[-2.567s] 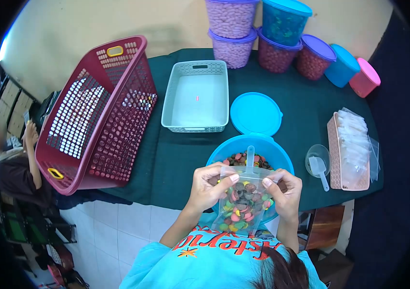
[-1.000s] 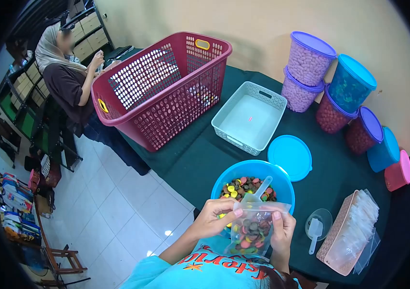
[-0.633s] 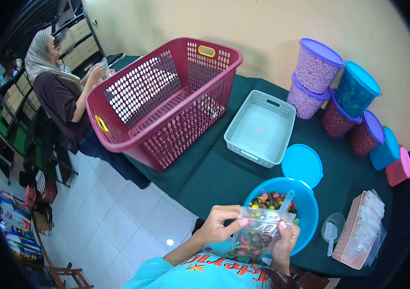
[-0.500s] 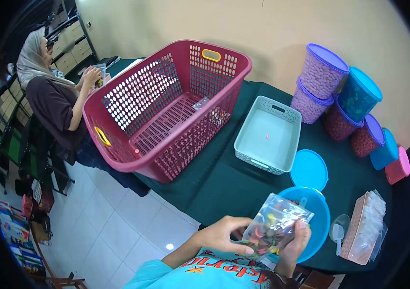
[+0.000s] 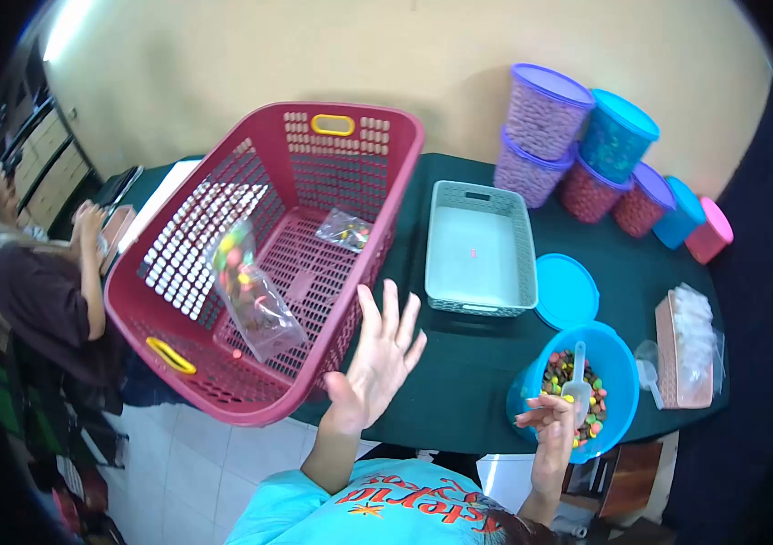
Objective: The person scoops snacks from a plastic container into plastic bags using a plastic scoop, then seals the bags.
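Note:
My left hand is open, palm up with fingers spread, beside the near right wall of the maroon laundry basket. Inside the basket's opening, a clear bag of colourful candies appears tilted and slightly blurred, apart from my hand. Another small clear bag lies on the basket floor. My right hand has its fingers apart and holds nothing, at the left rim of the blue tub. Candies and a translucent scoop are in the tub.
A grey-green tray and a blue lid lie on the dark green table. Lidded containers stand along the wall. At right are a pink basket of plastic bags and another scoop. A co-worker is at far left.
The candy bag has left both my hands and is now at the basket, to the left. My hands have moved apart and opened. The view has shifted, showing the scoop and candies more fully.

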`<state>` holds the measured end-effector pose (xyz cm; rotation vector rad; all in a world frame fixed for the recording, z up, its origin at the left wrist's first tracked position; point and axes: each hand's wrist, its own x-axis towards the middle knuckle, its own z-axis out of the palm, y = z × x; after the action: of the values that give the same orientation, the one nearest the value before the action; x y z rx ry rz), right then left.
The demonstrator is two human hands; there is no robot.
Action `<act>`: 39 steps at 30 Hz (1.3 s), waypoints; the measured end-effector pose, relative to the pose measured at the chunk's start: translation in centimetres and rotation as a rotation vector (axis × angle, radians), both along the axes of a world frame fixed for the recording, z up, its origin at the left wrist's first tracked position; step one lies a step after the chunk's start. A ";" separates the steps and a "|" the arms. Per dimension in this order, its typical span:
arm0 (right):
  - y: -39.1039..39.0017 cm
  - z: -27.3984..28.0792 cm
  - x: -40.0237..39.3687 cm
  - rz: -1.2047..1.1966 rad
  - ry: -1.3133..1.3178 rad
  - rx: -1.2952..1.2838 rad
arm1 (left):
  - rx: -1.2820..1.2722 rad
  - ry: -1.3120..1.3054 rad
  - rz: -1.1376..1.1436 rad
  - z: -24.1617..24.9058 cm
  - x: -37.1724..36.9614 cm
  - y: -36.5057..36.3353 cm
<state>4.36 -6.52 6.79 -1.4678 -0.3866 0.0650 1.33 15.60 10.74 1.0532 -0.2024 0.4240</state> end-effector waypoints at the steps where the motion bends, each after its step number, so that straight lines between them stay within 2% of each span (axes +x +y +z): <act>1: -0.2 0.1 -0.4 -0.035 0.001 0.004 | 0.035 0.041 -0.060 -0.4 0.2 -0.4; 5: -1.7 -0.1 -1.7 -0.095 0.037 0.027 | 0.224 0.163 -0.359 -1.8 1.0 -1.9; 7: -3.0 -0.7 -2.2 -0.134 -0.033 -0.060 | 0.266 0.177 -0.491 -3.6 1.2 -3.2; 9: -4.6 -0.4 -2.7 -0.173 -0.135 -0.208 | 0.334 0.381 -0.447 -5.3 1.1 -5.4; 11: -6.4 -0.4 -3.2 -0.174 -0.176 -0.296 | 0.222 0.497 -0.430 -8.3 0.6 -8.0; 13: -8.5 -0.1 -3.8 -0.229 -0.160 -0.304 | 0.157 0.435 -0.284 -9.0 -0.5 -11.2; 15: -11.0 -0.2 -4.4 -0.260 -0.204 -0.366 | 0.151 0.190 -0.300 -10.4 -0.8 -12.7; 16: -12.4 -0.3 -4.8 -0.289 -0.187 -0.379 | 0.144 0.261 -0.306 -8.4 -0.7 -14.2; 17: -13.9 -0.4 -5.0 -0.319 -0.184 -0.384 | 0.146 0.257 -0.336 -8.2 0.0 -15.5; 19: -17.0 -0.6 -5.7 -0.343 -0.153 -0.405 | 0.333 0.168 -0.442 -8.1 1.0 -18.1; 20: -18.5 -0.7 -6.0 -0.384 -0.162 -0.440 | 0.280 0.158 -0.482 -7.8 1.3 -19.8; 23: -23.5 -2.1 -6.8 -0.435 -0.234 -0.510 | 0.333 0.158 -0.646 -8.4 1.8 -24.7; 25: -26.5 -2.4 -7.4 -0.496 -0.242 -0.528 | 0.495 0.105 -0.713 -8.6 2.3 -28.0; 28: -30.6 -2.5 -8.5 -0.576 -0.236 -0.585 | 0.435 0.101 -0.728 -8.8 2.3 -33.9; 30: -32.8 -2.5 -9.1 -0.628 -0.208 -0.573 | 0.365 0.383 -0.704 -8.5 2.1 -37.1; 31: -34.0 -2.8 -9.5 -0.634 -0.194 -0.583 | 0.359 0.392 -0.718 -8.8 2.4 -37.8; 33: -36.2 -3.4 -10.2 -0.615 -0.104 -0.618 | 0.546 0.351 -0.887 -9.4 3.8 -38.8; 36: -38.2 -3.7 -9.6 -0.689 0.044 -0.513 | 0.559 0.352 -0.860 -8.6 5.2 -41.9; 37: -38.3 -3.5 -8.8 -0.691 0.046 -0.511 | 0.567 0.356 -0.845 -8.2 5.7 -42.8; 39: -38.6 -3.0 -6.7 -0.883 -0.084 -0.417 | 0.508 0.261 -0.771 -8.6 6.7 -45.1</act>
<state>-2.33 -45.10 3.83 -1.9437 0.2507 -0.6573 8.07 -29.54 2.15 1.4129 -0.4729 -0.4861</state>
